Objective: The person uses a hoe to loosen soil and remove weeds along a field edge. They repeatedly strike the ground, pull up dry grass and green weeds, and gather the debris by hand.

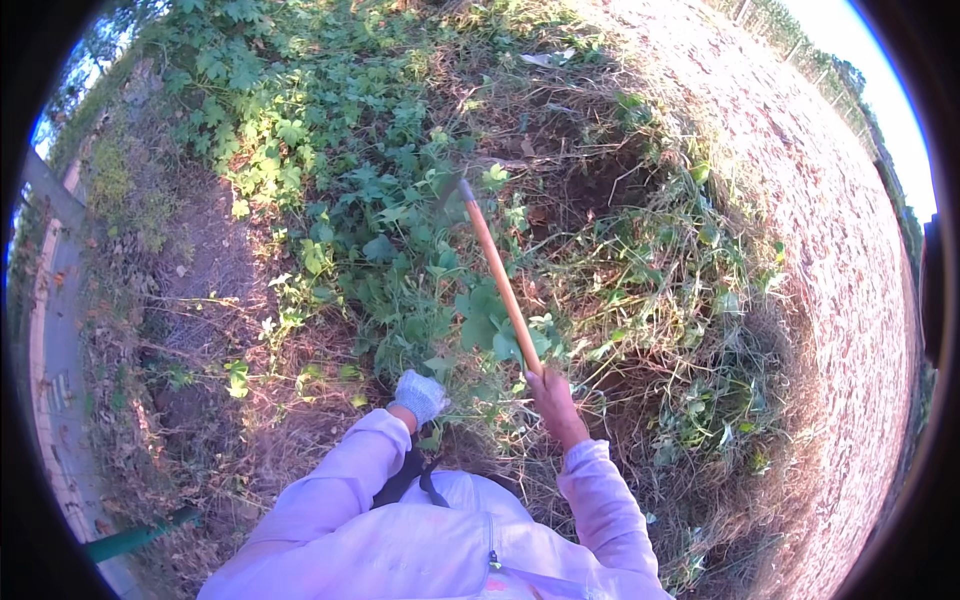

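My bare right hand [553, 405] grips the lower end of a long wooden handle [496, 270]. This handle slants up and away to a grey metal socket [466, 190]. A dark, curved blade seems to extend left from it, blurred against the leaves, like that of a sickle. My left hand [418, 397], in a pale knitted glove, is low among green vines [405, 330] just left of the handle. Its fingers look curled, but leaves and blur hide whether they hold any stems. Broad leaves [484, 319] lie beside the middle of the handle.
Dense leafy vines [292, 127] cover the ground ahead and left. Tangled dry grass and wilted stems [645, 277] lie to the right, beside a wide strip of pale brown litter [832, 300]. A paved edge [56, 375] and a green pole [142, 534] are at far left.
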{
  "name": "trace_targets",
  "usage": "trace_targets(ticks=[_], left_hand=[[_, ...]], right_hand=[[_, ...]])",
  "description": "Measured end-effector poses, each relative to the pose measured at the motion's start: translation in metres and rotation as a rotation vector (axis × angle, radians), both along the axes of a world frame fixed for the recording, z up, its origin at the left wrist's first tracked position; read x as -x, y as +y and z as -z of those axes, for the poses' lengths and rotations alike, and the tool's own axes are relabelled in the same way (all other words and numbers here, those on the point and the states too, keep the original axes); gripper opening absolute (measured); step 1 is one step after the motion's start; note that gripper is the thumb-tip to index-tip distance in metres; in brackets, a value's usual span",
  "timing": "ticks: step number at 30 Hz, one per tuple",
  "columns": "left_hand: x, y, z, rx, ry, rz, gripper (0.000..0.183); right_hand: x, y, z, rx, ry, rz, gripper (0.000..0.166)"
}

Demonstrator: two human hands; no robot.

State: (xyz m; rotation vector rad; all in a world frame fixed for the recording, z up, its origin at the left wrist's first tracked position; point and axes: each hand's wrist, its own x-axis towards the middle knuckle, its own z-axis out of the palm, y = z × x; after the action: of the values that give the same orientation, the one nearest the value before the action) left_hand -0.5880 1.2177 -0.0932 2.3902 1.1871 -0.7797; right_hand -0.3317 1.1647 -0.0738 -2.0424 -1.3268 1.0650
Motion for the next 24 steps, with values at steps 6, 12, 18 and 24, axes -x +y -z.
trace_targets(ticks=[6, 12, 18, 24], left_hand=[[0.010, -0.004, 0.000, -0.075, -0.102, -0.026, 0.037], [0.016, -0.032, 0.005, 0.011, -0.244, -0.144, 0.046], [-0.004, -0.071, 0.010, 0.123, -0.284, -0.171, 0.051], [0.003, -0.068, 0.011, 0.056, -0.317, -0.229, 0.056]], right_hand=[[0.014, 0.087, 0.017, 0.098, -0.423, -0.396, 0.045], [-0.067, -0.147, 0.018, 0.140, -0.270, -0.034, 0.039], [-0.041, -0.279, -0.055, 0.293, -0.312, -0.107, 0.038], [-0.042, -0.260, -0.037, 0.207, -0.265, -0.087, 0.034]])
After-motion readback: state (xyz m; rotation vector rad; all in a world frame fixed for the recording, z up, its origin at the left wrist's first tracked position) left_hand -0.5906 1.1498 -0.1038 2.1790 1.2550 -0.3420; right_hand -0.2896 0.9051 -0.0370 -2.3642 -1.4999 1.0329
